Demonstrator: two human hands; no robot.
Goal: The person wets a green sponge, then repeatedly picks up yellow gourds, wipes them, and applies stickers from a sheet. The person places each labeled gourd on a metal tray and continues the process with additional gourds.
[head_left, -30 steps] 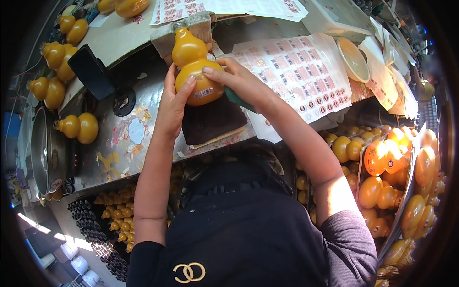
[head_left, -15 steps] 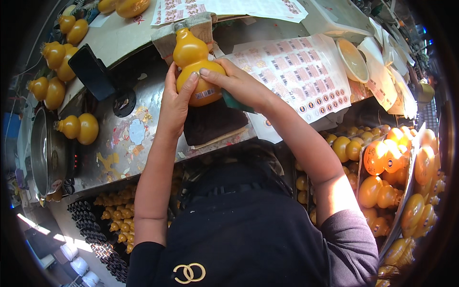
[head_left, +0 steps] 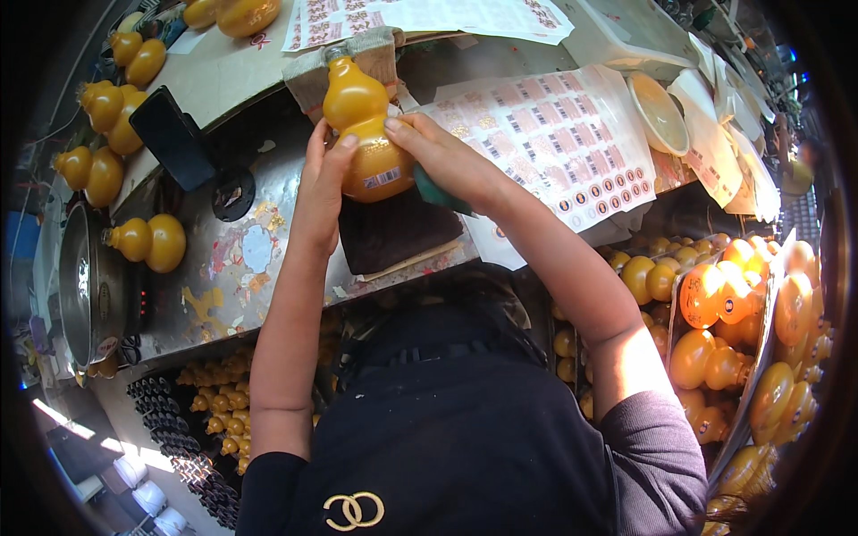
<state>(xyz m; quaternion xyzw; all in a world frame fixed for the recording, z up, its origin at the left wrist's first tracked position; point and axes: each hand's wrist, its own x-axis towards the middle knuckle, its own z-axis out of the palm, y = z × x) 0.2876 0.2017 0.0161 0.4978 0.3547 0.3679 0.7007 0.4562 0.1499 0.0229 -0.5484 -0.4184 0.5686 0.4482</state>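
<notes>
A yellow gourd-shaped bottle [head_left: 357,100] lies tilted in front of me, its neck resting on a folded cloth pad [head_left: 380,61]. My left hand [head_left: 323,183] is closed on its left side, the thumb lying on the waist. From the right my right hand [head_left: 438,161] grips it too, thumb against the lower bulb. A small barcode label [head_left: 382,178] shows on the lower bulb. Beneath the bottle is a dark cloth [head_left: 393,234]. Something green [head_left: 438,193] sticks out under my right palm; its kind is hidden.
Printed sticker sheets [head_left: 572,134] cover the bench on the right, beside a shallow bowl [head_left: 660,114]. A phone on a stand [head_left: 172,136], a metal pan [head_left: 80,286] and several gourd bottles [head_left: 161,243] stand to the left. Crates of gourd bottles [head_left: 715,357] are at the right.
Both thumbs have shifted on the bottle: the left one has slid up and left, the right one slightly up. The barcode label is less covered now. The bottle stays nearly in place.
</notes>
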